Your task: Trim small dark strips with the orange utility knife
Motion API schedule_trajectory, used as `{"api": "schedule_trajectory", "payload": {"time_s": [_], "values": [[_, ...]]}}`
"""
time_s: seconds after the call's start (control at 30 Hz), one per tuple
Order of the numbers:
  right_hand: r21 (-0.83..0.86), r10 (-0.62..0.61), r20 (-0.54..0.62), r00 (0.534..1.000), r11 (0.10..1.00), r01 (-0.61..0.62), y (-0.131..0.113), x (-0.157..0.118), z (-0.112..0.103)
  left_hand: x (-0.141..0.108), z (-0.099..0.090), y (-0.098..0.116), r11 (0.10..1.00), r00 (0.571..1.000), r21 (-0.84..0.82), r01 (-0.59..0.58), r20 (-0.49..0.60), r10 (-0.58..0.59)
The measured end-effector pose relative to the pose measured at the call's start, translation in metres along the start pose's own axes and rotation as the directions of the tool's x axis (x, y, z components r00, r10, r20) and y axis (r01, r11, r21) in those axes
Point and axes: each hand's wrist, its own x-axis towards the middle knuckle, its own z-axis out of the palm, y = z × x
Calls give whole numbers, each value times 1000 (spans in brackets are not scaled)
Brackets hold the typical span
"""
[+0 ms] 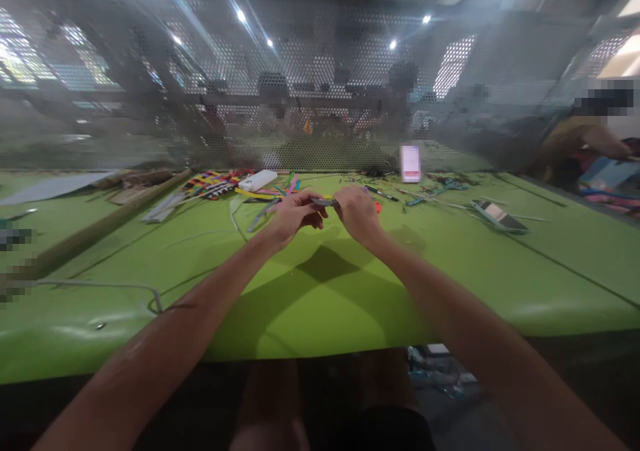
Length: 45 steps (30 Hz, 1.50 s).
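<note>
My left hand and my right hand are close together above the green table. Between them is a small thin grey strip, whose exact kind is too small to make out. The thumb and fingers of my left hand pinch its left end. My right hand is closed over the other end, knuckles up, and hides what lies under its fingers. Coloured strips lie just behind my left hand. An orange-red piece shows beside my right hand.
A white case-like object and a pile of colourful strips lie back left. A long pole crosses the left side. Scissors, a dark pen, a lit phone and a flat device are right. Another person sits far right.
</note>
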Motion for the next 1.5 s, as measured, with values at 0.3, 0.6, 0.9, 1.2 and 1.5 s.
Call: {"api": "schedule_trajectory", "payload": {"time_s": [0.3,0.6,0.9,1.2,1.5], "values": [[-8,1,-13,1000,1000,-1,2,0,1,-2,4,4,1000,1000,-9,7,-4,-7],[35,53,-41,998,998,-52,3,1,4,-3,4,6,1000,999,4,-30,16,30],[272,237,-212,948,946,-176,22,7,9,-10,12,7,999,1000,48,5,21,-6],[745,146,-251,957,661,95,19,8,2,-1,8,3,987,989,116,-107,-91,118],[741,-1,-149,989,662,112,12,5,9,4,5,1,976,986,187,-114,-101,135]]}}
